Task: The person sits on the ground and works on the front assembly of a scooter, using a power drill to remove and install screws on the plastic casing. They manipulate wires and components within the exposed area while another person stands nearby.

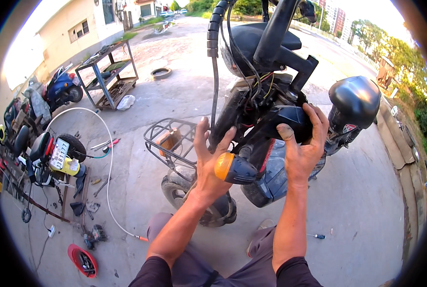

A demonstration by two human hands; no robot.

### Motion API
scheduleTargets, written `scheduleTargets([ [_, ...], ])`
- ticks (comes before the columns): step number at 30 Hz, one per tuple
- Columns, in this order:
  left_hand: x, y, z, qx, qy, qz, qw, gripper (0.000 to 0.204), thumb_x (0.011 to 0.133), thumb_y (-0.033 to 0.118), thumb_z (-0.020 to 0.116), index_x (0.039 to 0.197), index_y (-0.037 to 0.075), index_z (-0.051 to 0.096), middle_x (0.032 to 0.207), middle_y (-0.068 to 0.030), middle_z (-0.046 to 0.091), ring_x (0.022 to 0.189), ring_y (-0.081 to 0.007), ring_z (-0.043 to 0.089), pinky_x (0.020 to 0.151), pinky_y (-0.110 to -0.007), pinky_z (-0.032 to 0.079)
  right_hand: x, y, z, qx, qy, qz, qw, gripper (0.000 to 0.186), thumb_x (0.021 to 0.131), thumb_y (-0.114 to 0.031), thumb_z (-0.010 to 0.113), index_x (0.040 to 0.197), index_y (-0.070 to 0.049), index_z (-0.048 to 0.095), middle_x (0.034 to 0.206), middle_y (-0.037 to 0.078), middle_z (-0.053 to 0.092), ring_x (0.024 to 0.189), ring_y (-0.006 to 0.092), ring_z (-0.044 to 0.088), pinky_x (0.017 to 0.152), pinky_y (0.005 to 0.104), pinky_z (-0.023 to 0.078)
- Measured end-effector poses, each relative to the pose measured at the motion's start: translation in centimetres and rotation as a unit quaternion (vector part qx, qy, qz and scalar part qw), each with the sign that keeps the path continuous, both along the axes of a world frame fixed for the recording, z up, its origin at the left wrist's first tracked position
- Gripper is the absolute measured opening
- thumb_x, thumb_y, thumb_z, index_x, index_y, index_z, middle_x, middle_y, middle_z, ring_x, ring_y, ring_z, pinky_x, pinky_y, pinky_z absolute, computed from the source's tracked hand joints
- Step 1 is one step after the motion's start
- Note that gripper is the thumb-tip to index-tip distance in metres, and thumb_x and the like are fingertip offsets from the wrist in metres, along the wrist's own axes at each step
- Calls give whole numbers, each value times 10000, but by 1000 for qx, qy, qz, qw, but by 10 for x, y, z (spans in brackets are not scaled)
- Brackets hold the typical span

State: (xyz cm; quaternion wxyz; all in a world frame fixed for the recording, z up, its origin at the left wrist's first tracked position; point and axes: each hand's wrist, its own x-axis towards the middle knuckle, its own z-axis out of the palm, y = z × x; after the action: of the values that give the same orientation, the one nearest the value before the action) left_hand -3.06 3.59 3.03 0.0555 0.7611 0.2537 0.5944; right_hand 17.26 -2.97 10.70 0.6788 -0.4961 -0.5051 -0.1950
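A partly dismantled scooter (266,158) stands before me, wires showing around its steering column. My right hand (302,148) has its thumb and fingers around the edge of a rounded black plastic housing (285,119). To the left, my left hand (208,165) reaches up with fingers apart, beside the frame and the hanging cables. An orange turn signal (224,166) with a black body sticks out in front of that hand and covers part of it. Whether the left fingertips touch the frame, I cannot tell. Exposed wires (266,83) run between and above the hands.
A black wire rack (168,155) with a brown block sits left of the scooter. A screwdriver (320,236) lies right of my knees. Further left are a white hose (109,158), a red helmet-like bowl (74,258) of parts, a tool cart (110,91), a tyre (161,73) and parked scooters.
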Motion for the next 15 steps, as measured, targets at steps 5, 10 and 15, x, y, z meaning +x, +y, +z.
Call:
scheduleTargets([
  [5, -4, -4, 9, 0, 93, 33, 995, 734, 922, 239, 901, 1627, 231, 695, 1829, -323, 175, 1645, -587, 328, 1308, -608, 430, 2, 1, 0, 12, -3, -2, 1000, 761, 809, -309, 1063, 1448, -43, 748, 1467, 148, 634, 1396, 353, 610, 1201, 473, 508],
  [10, -6, -5, 21, 11, 147, 84, 986, 800, 849, 245, 887, 1627, 207, 699, 1865, -312, 129, 1646, -602, 325, 1322, -626, 407, 0, -5, 7, 1, -25, -15, 1000, 767, 818, -316, 1054, 1461, -39, 739, 1489, 154, 620, 1407, 364, 598, 1191, 480, 510],
  [15, -7, -5, 14, -54, 81, 57, 994, 625, 885, 164, 900, 1498, 146, 780, 1869, -296, 144, 1607, -584, 425, 1293, -641, 448, -14, -3, 14, -22, -103, -11, 994, 863, 818, -324, 1043, 1552, -59, 676, 1535, 172, 581, 1479, 410, 524, 1240, 522, 456],
])
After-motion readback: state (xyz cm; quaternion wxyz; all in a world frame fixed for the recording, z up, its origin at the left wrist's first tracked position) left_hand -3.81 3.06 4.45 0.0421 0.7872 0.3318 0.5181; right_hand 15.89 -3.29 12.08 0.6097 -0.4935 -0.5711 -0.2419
